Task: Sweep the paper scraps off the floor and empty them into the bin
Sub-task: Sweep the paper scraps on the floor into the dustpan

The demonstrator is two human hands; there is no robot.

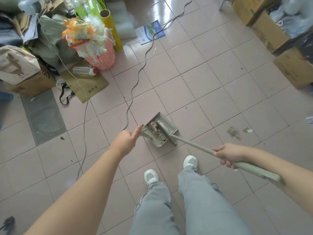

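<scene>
Left hand (126, 139) closed on dustpan (160, 131) handle, right hand (227, 154) closed on broom (194, 145) stick. Paper scraps (155, 127) inside dustpan on floor (203, 82); more scraps (234, 131) nearby. Pink bin (100, 55) well apart, overfull.

Floor (194, 85): pale pink tiles, dark grout grid. Dustpan (166, 123) and broom handle (194, 144): grey-green. Bin (103, 55): pink with white dot pattern, stuffed with white and orange plastic. Roll (111, 29): yellow. Booklet (149, 32): blue and white. Scraps (233, 131): greenish, one white. Trousers (203, 200): light grey-blue. Shoes (190, 161): white. Boxes (294, 70): brown cardboard. Cable (144, 65): grey.
</scene>
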